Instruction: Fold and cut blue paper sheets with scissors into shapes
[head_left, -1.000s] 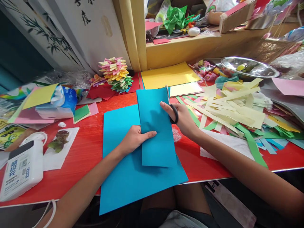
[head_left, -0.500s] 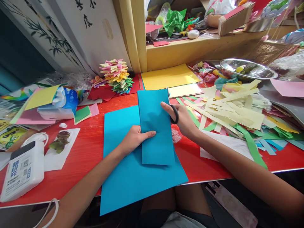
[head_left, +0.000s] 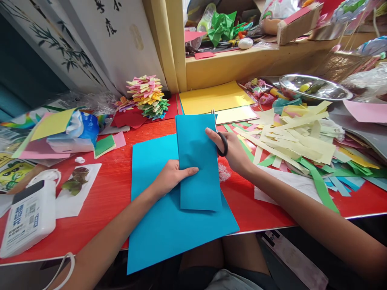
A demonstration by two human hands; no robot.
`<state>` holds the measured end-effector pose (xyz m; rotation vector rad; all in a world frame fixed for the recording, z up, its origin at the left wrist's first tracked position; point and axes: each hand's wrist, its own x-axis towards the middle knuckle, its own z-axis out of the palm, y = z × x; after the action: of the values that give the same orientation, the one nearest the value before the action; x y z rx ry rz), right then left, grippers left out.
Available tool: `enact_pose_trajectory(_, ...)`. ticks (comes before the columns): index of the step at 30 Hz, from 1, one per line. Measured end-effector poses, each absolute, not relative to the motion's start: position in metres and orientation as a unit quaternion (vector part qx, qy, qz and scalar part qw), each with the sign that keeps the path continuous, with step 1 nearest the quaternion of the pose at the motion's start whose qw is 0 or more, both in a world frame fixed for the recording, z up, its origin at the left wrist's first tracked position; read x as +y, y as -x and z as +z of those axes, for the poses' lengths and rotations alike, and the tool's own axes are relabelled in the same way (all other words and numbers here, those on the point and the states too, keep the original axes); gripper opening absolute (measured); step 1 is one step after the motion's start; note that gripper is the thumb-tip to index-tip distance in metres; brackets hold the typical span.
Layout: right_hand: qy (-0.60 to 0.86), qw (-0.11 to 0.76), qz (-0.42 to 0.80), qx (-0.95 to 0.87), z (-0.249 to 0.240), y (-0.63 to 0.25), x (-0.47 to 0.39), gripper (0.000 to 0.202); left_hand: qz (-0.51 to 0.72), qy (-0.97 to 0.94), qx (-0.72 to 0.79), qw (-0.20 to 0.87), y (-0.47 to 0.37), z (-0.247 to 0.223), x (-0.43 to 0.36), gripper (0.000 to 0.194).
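Observation:
A folded blue paper (head_left: 198,185) is held up over a larger blue sheet (head_left: 154,237) lying on the red table. My left hand (head_left: 173,176) grips the folded paper at its left edge, thumb on top and fingers hidden behind. In my right hand (head_left: 232,151) are black-handled scissors (head_left: 223,144); their blades point away from me along the paper's right edge, tips just past its top right corner. The right thumb rests on the paper near that edge.
Cut paper strips (head_left: 290,141) are heaped at the right, below a metal bowl (head_left: 344,95). Yellow sheets (head_left: 214,98) and a folded-paper stack (head_left: 148,96) stand behind. At the left are a white device (head_left: 33,221) and a tissue pack (head_left: 87,131).
The scissors' tips show slightly further apart at the paper's top right corner. Both hands and the folded paper have stayed almost in place.

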<state>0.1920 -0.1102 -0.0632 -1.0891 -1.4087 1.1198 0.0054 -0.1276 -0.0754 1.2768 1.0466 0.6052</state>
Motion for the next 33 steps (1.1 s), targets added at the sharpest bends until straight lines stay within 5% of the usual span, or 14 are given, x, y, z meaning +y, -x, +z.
enact_pose_trajectory(10,0.452,0.515,0.433,-0.586,-0.066,-0.194,-0.108,0.052,0.300,-0.532,0.447,0.654,-0.005,-0.075,-0.128,0.036)
enact_pose_trajectory(15,0.469,0.541,0.410,-0.564,-0.064,-0.201,-0.099,0.040,0.538,-0.429,0.422,0.591,0.004,-0.068,-0.119,0.024)
enact_pose_trajectory(20,0.496,0.399,0.343,-0.691,-0.069,-0.198,-0.098,0.049,0.702,-0.253,0.423,0.514,0.029,-0.057,-0.101,0.008)
enact_pose_trajectory(27,0.368,0.138,0.232,-0.890,-0.075,-0.178,-0.122,0.064,0.722,-0.262,0.428,0.477,0.038,-0.070,-0.088,0.012)
enact_pose_trajectory(33,0.329,0.160,0.101,-0.925,-0.075,-0.184,-0.113,0.037,0.679,-0.275,0.462,0.500,0.030,-0.092,-0.076,0.023)
